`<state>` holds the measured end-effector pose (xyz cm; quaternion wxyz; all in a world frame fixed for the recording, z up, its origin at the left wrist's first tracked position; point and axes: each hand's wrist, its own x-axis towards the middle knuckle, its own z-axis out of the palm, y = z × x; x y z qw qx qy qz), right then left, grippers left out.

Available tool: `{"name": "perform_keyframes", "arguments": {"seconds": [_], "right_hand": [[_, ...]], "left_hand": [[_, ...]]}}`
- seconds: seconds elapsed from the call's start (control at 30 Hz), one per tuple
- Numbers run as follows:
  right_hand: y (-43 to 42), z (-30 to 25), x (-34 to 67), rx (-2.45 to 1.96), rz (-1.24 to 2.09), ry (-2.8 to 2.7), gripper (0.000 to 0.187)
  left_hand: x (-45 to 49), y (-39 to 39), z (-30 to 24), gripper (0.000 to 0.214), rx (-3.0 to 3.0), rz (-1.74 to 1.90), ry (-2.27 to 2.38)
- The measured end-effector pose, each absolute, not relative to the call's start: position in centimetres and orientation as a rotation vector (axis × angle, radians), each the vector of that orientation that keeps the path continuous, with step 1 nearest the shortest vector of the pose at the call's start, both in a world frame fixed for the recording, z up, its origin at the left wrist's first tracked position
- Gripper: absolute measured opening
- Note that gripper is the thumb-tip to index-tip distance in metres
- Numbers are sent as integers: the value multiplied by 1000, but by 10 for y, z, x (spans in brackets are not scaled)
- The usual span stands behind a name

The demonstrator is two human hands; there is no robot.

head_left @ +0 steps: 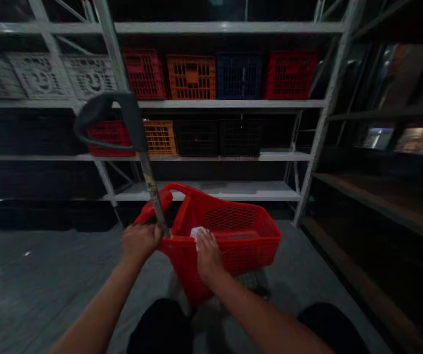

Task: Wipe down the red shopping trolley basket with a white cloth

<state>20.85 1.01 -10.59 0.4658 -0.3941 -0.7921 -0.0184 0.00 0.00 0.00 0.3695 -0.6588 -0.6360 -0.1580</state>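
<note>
The white storage rack (204,104) is the largest thing, stretching from nine o'clock over twelve to two. The grey floor (49,275) spreads below, from eight o'clock to six. A dark shelf (380,210) runs along three. The red shopping cart (248,253) stands at six, just in front of the rack, its basket end toward four and its handle end toward eight. On the rack, white crates (93,76) sit at ten, then a red crate (145,73) near eleven, an orange crate (192,76) and a blue crate (239,76) either side of twelve, and another red one past one. The person's dark-clothed knees (161,324) show near seven and five. A dark grey loop handle (133,123), at ten, tops a tilted metal pole (150,184) whose lower end is just beside the left hand (141,241). That hand, at eight, has its grip curled around the cart's handle end. The right hand (209,255), at six, has its fingers close together, its grip pressing a white cloth (196,232) against the cart's near rim. The cloth, smallest of all, is crumpled and partly covered by the fingers.
</note>
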Motion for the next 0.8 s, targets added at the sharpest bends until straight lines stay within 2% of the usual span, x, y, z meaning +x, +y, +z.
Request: {"name": "perform_keyframes", "arguments": {"seconds": [0.17, 0.47, 0.6, 0.67, 0.8], "right_hand": [[12, -96, 219, -966, -60, -2091, 45], [37, -158, 437, -1527, -281, -1932, 51], [48, -168, 478, -1610, -255, -1851, 49], [49, -168, 477, -1601, -233, -1738, 49], [33, -160, 445, -1416, -166, -1528, 48]], "left_hand": [[0, 0, 0, 50, -1666, -420, -1633], [-3, -4, 0, 48, -1714, -498, -1621], [-8, 0, 0, 44, -1770, -595, -1657], [-10, -2, 6, 41, -1805, -849, -1688], [-2, -27, 12, 33, -1610, -1624, -1559]]}}
